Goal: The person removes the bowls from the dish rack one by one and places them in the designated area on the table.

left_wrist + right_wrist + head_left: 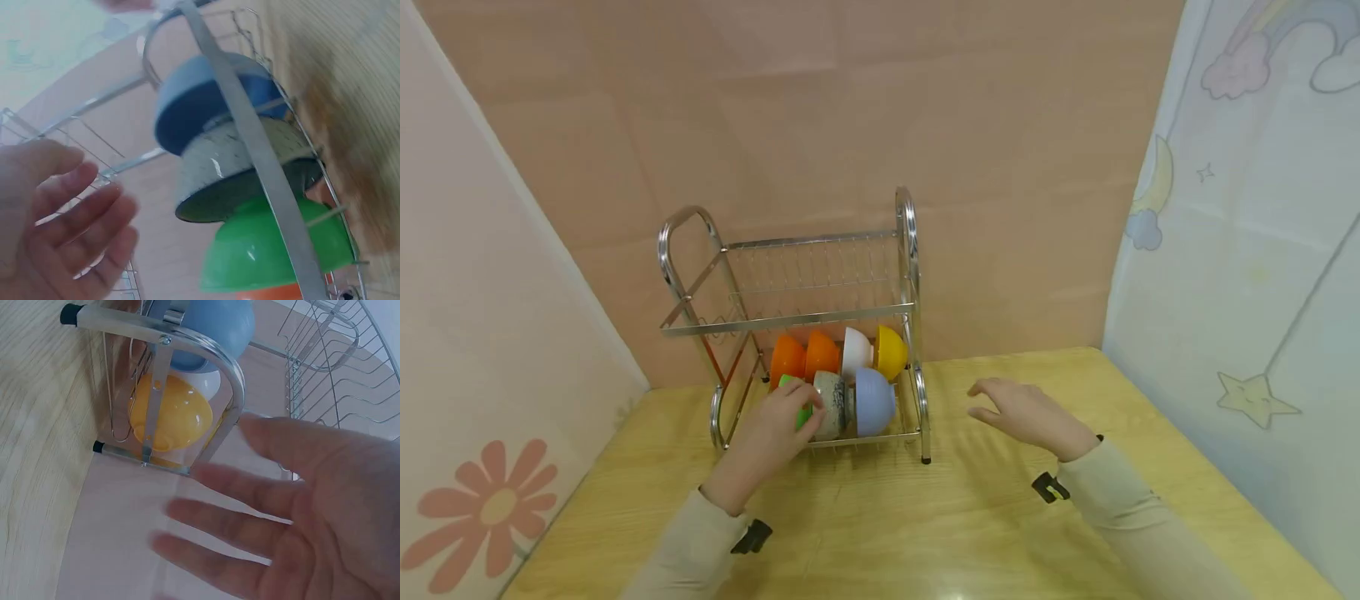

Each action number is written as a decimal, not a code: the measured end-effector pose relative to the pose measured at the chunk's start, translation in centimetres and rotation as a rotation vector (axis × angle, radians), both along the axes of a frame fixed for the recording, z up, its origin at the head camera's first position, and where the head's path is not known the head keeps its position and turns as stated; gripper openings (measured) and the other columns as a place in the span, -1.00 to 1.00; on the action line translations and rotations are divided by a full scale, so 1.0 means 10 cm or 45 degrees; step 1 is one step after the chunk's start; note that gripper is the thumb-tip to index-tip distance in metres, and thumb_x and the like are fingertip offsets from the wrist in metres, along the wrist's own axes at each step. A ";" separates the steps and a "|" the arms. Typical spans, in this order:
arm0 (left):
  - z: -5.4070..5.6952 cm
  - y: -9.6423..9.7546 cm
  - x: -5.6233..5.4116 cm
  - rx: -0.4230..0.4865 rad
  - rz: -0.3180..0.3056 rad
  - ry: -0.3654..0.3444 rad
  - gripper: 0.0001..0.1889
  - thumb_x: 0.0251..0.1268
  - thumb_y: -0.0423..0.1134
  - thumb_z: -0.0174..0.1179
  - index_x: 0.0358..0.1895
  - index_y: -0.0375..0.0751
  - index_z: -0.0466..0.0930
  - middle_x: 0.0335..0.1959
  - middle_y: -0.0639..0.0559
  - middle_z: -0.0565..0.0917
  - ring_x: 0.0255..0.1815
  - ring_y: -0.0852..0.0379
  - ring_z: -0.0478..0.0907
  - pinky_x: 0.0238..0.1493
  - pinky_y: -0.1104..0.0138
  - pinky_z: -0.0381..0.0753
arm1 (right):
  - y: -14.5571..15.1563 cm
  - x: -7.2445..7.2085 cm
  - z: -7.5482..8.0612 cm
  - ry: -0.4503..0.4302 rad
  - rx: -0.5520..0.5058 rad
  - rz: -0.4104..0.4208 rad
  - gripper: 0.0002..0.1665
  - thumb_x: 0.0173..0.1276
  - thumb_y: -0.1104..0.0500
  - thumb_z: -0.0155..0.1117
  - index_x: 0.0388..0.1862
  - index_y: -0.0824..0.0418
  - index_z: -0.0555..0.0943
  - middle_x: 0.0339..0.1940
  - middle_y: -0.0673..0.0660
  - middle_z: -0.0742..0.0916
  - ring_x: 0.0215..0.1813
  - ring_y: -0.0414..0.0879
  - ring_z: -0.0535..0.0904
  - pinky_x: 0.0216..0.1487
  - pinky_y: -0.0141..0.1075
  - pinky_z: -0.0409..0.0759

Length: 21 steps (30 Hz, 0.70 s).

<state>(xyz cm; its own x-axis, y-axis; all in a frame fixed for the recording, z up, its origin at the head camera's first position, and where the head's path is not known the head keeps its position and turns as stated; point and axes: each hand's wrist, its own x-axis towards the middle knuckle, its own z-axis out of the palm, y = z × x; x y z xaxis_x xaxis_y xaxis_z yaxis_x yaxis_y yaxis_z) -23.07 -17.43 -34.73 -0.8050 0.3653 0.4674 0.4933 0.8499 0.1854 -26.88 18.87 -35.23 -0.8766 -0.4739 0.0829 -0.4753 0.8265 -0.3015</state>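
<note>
A two-tier metal dish rack holds several bowls on its lower shelf, tipped on their sides. In the front row stand a green bowl, a speckled grey bowl and a light blue bowl. My left hand is in front of the rack, overlapping the green bowl in the head view; the left wrist view shows its loosely bent fingers apart from the bowls, holding nothing. To the right of the rack my right hand hovers above the table, fingers spread and empty.
Behind the front row sit two orange bowls, one at the left, plus a white bowl and a yellow bowl. The upper shelf spans over them. A wooden table carries the rack, with cloth-like walls on three sides.
</note>
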 end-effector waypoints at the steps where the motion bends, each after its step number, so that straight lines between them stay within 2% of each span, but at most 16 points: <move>1: 0.00 0.00 0.03 -0.012 0.002 -0.035 -0.93 0.28 -0.19 0.28 -0.32 -0.02 0.58 -0.45 0.16 0.56 -0.50 0.25 0.47 -0.50 0.41 0.51 | 0.00 0.00 0.00 -0.034 0.015 0.027 -0.57 0.47 -0.11 0.10 0.07 0.18 0.56 0.02 0.15 0.69 0.02 0.05 0.63 0.10 0.07 0.52; 3: 0.00 0.01 0.08 -0.047 0.010 -0.170 -0.78 0.32 -0.18 0.23 -0.50 0.04 0.46 -0.66 0.24 0.38 -0.65 0.32 0.29 -0.63 0.47 0.30 | 0.01 0.02 -0.02 -0.140 0.023 0.083 -0.79 0.46 0.03 0.16 -0.14 0.14 0.58 -0.23 0.01 0.70 -0.25 -0.11 0.62 -0.21 -0.18 0.59; 5: -0.04 0.02 0.12 -0.104 -0.009 -0.292 -0.70 0.36 -0.14 0.19 -0.57 0.04 0.38 -0.75 0.24 0.24 -0.72 0.32 0.18 -0.67 0.47 0.16 | 0.03 0.04 -0.05 -0.265 0.006 0.114 -0.87 0.45 0.08 0.17 -0.25 0.11 0.56 -0.39 -0.05 0.65 -0.38 -0.18 0.55 -0.33 -0.27 0.53; 8: -0.12 0.05 0.15 -0.163 -0.082 -0.418 -0.65 0.38 -0.15 0.15 -0.62 0.02 0.32 -0.74 0.24 0.18 -0.72 0.34 0.13 -0.66 0.47 0.11 | 0.08 0.07 -0.09 -0.390 -0.005 0.136 -0.86 0.45 0.08 0.17 -0.30 0.11 0.53 -0.48 -0.01 0.61 -0.46 -0.17 0.49 -0.41 -0.31 0.46; 11: -0.17 0.10 0.13 -0.136 -0.097 -0.483 -0.67 0.39 -0.14 0.13 -0.59 0.02 0.37 -0.74 0.24 0.20 -0.73 0.34 0.13 -0.67 0.46 0.11 | 0.12 0.06 -0.10 -0.413 -0.033 0.159 -0.83 0.45 0.08 0.17 -0.33 0.12 0.49 -0.48 0.04 0.60 -0.47 -0.17 0.46 -0.43 -0.33 0.42; 14: -0.21 0.21 0.10 0.002 -0.064 -0.480 -0.80 0.40 -0.14 0.13 -0.44 -0.03 0.49 -0.71 0.20 0.31 -0.72 0.33 0.20 -0.68 0.46 0.20 | 0.16 0.04 -0.08 -0.370 -0.060 0.206 -0.81 0.46 0.08 0.16 -0.34 0.13 0.47 -0.47 0.03 0.60 -0.47 -0.21 0.42 -0.43 -0.35 0.40; 16: -0.23 0.30 0.09 0.128 -0.036 -0.473 -0.87 0.41 -0.15 0.13 -0.23 -0.12 0.57 -0.60 0.16 0.47 -0.65 0.31 0.32 -0.62 0.46 0.32 | 0.16 0.03 -0.08 -0.335 -0.066 0.234 -0.82 0.46 0.07 0.16 -0.33 0.12 0.48 -0.45 0.00 0.60 -0.46 -0.24 0.40 -0.41 -0.36 0.40; 19: -0.27 0.43 0.10 0.289 0.014 -0.494 -0.66 0.42 -0.17 0.10 0.12 -0.30 0.48 -0.29 0.01 0.63 -0.45 0.26 0.51 -0.48 0.43 0.51 | 0.15 0.04 -0.09 -0.324 -0.055 0.266 -0.83 0.46 0.05 0.16 -0.30 0.11 0.49 -0.41 -0.04 0.61 -0.44 -0.27 0.41 -0.38 -0.37 0.41; 21: -0.30 0.49 0.11 0.361 0.052 -0.510 -0.53 0.42 -0.19 0.10 0.27 -0.38 0.36 -0.07 -0.09 0.62 -0.30 0.20 0.57 -0.38 0.41 0.57 | 0.13 0.06 -0.12 -0.320 -0.044 0.276 -0.84 0.45 0.04 0.16 -0.28 0.09 0.50 -0.40 -0.08 0.61 -0.43 -0.28 0.41 -0.36 -0.37 0.42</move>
